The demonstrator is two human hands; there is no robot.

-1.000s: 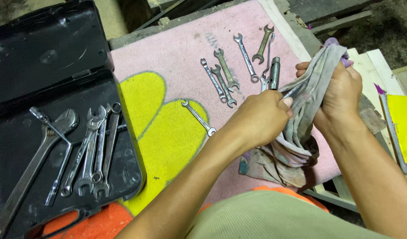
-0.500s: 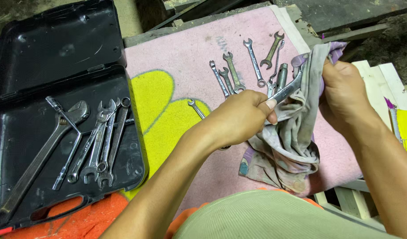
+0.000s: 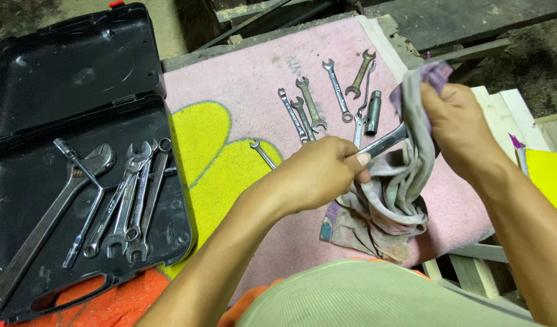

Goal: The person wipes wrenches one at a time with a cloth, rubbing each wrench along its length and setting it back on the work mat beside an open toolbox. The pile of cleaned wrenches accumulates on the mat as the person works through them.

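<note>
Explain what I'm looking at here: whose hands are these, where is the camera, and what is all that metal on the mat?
There is no machine: a person wears a camera on the head, looking down at their own bare hands. The left hand grips a wrench. The right hand wraps a grey rag around the wrench's far end. More loose wrenches and a dark socket lie on a pink and yellow mat. To the left, an open black tool case holds larger wrenches.
</note>
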